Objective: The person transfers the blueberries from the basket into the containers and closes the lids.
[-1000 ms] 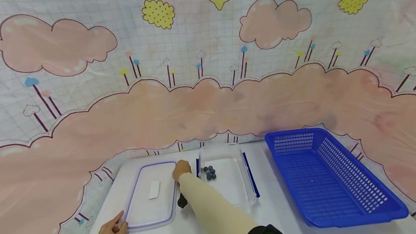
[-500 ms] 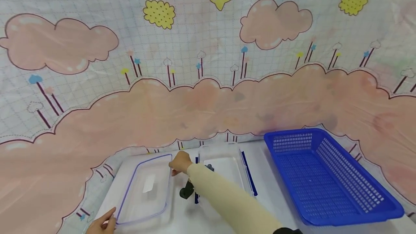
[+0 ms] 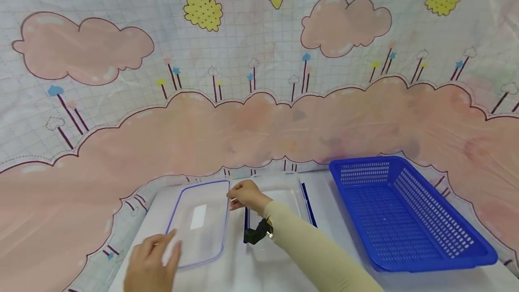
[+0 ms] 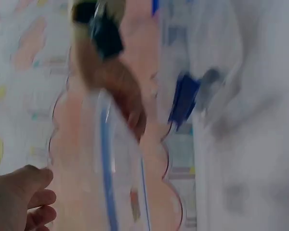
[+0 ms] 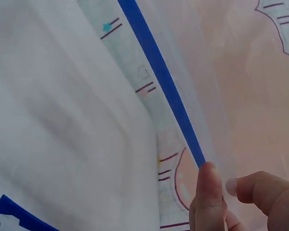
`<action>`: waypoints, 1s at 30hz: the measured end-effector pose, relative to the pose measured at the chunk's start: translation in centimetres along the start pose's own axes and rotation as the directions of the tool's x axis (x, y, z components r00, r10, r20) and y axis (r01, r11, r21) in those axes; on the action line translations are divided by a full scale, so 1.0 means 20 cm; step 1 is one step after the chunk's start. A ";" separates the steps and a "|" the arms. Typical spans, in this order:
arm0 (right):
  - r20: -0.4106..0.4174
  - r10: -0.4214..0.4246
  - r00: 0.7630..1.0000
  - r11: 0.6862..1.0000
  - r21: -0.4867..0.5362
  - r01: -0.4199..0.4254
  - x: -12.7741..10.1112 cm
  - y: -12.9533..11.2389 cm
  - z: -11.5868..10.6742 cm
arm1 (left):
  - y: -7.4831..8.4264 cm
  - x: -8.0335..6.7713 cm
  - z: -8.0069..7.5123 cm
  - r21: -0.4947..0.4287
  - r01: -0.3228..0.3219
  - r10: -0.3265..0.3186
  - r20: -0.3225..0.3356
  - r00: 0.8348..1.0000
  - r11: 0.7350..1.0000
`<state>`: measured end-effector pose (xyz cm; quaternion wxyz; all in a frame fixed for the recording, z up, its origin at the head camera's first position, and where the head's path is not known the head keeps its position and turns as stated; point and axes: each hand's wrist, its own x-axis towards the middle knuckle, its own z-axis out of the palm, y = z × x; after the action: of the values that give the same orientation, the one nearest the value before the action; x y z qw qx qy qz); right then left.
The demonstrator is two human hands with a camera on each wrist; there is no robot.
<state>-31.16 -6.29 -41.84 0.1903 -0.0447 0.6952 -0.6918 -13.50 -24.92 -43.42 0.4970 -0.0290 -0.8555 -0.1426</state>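
A clear plastic lid (image 3: 208, 238) with a blue seal and a white label is held up tilted above the white table. My right hand (image 3: 249, 195) pinches its far right edge between thumb and fingers, and the right wrist view shows the blue seal (image 5: 168, 91) running up from the fingertips. Near the lid's left front corner is my left hand (image 3: 152, 262), blurred; in the left wrist view its fingers (image 4: 38, 197) are loosely bent and apart from the lid. Beside the lid stands a clear container (image 3: 279, 195) with blue side latches. My right forearm hides part of it.
A large blue plastic basket (image 3: 409, 220) stands to the right of the container. Behind the table (image 3: 328, 206) hangs a cloth backdrop (image 3: 259, 134) printed with clouds. A black wrist camera (image 3: 259, 231) sits at my right wrist, over the container's left side.
The lid has been lifted from the table and tilted, then shifted right. My left hand has let go of its corner and moved right. My right arm now covers the dark round berries in the container.
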 end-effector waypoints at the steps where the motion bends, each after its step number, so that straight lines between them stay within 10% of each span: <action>1: -0.006 0.003 1.000 1.000 0.004 -0.003 0.00 0.01 -0.01 | 0.06 0.00 0.02 0.002 -0.114 0.114 0.016 0.993 0.994; 4: -0.019 0.007 1.000 1.000 0.014 -0.007 0.02 0.02 -0.03 | 0.20 0.00 0.07 0.017 -0.347 0.338 0.184 0.923 0.938; 8: -0.018 0.022 1.000 0.999 0.028 -0.021 0.03 0.05 -0.04 | 0.26 -0.03 0.11 0.017 -0.457 0.436 0.269 0.859 0.889; 15: -0.025 0.044 0.999 0.961 0.273 -0.036 0.04 0.03 -0.06 | 0.27 0.02 0.09 0.015 -0.487 0.480 0.146 0.865 0.873; 22: 0.162 0.081 0.984 0.721 0.672 -0.169 0.13 0.06 -0.03 | 0.48 0.15 -0.02 0.002 -0.457 0.457 -0.004 0.889 0.889; 25: 0.348 0.000 0.938 0.715 0.656 -0.243 0.13 0.08 0.02 | 0.59 0.19 -0.05 -0.004 -0.488 0.487 -0.073 0.871 0.873; 30: 0.559 -0.241 0.793 0.675 0.684 -0.277 0.09 0.08 0.10 | 0.68 0.20 -0.06 -0.022 -0.493 0.490 -0.078 0.868 0.870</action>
<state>-31.82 -8.63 -43.65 0.4116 -0.1767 0.2566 -0.8565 -11.96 -12.51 -36.42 0.5459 -0.2510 -0.7988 -0.0299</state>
